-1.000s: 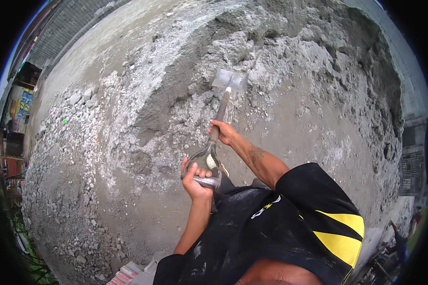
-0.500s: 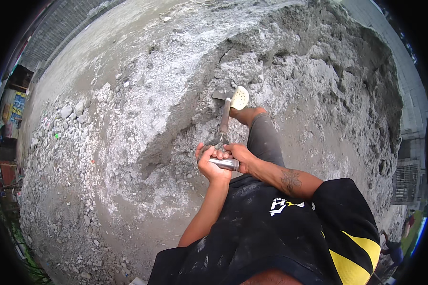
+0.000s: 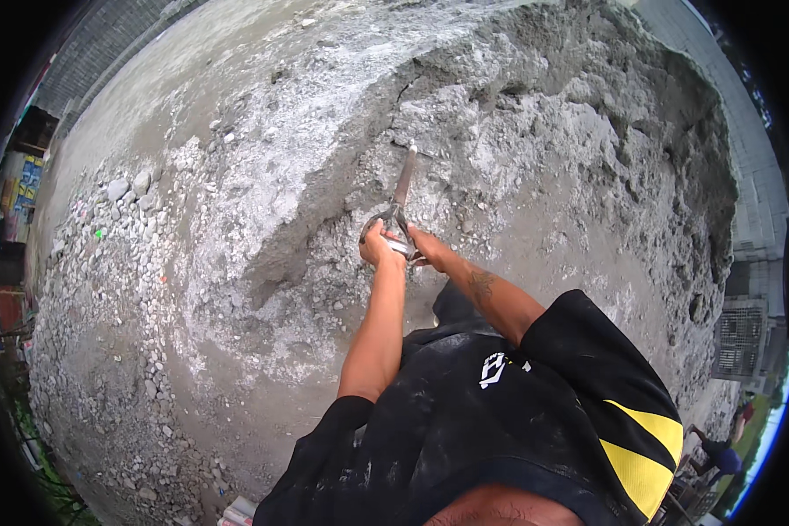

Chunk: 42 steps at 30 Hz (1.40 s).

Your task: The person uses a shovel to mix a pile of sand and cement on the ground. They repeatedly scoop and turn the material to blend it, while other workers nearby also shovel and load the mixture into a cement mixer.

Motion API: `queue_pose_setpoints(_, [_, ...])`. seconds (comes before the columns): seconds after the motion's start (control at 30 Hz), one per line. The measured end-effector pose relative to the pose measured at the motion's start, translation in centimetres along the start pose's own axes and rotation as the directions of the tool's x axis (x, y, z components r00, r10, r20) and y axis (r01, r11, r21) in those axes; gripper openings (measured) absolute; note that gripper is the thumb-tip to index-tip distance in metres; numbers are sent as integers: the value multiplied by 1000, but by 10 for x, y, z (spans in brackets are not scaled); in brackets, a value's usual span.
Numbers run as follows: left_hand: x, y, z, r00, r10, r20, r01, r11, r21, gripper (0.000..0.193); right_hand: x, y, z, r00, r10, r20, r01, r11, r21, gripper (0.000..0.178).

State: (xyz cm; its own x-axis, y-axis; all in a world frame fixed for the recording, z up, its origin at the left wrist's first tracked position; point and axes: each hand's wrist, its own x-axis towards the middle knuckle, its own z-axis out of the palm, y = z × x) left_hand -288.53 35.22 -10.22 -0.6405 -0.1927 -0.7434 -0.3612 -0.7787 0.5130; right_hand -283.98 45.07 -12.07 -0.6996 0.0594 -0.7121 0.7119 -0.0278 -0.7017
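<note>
I hold a shovel [image 3: 402, 186] by the metal D-shaped grip at the top of its shaft. My left hand [image 3: 378, 245] wraps the left side of the grip, and my right hand [image 3: 424, 246] is closed on its right side. Away from me the shaft runs down to the grey, stony ground [image 3: 447, 188]. Only a thin dark edge of the blade [image 3: 422, 153] shows there; the rest of it is hidden. Both arms are stretched forward.
Ahead and to the right rises a bank of grey sand [image 3: 622, 114] with a rough, broken face. Loose stones [image 3: 130, 195] are scattered at the left. A grey slatted crate [image 3: 739, 340] stands far right, near a bent-over person [image 3: 719, 458].
The shovel's grip and both hands have moved forward, and my arms have straightened. My right foot in its cream clog, earlier at the blade, has drawn back out of sight.
</note>
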Motion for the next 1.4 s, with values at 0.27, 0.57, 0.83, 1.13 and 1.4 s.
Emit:
queue_pose_setpoints(0.27, [1, -20, -45, 926, 293, -240, -241, 944, 224, 28, 26, 65, -116, 992, 86, 88, -57, 956, -288, 71])
queue_pose_setpoints(0.57, [116, 29, -176, 922, 52, -384, 84, 940, 330, 9, 163, 40, -100, 995, 97, -2, -92, 936, -339, 80])
queue_pose_setpoints(0.83, [83, 34, -99, 864, 371, -341, -150, 836, 528, 15, 364, 17, -51, 937, 335, -99, -195, 736, 648, 36])
queue_pose_setpoints(1.13, [98, 52, -167, 772, 549, -320, -156, 652, 742, 17, 356, 62, 12, 895, 439, -81, -197, 551, 811, 6])
queue_pose_setpoints(1.4, [62, 132, -145, 857, 504, 105, -280, 284, 917, 17, 255, 140, -3, 917, 400, -14, -27, 96, 995, 6])
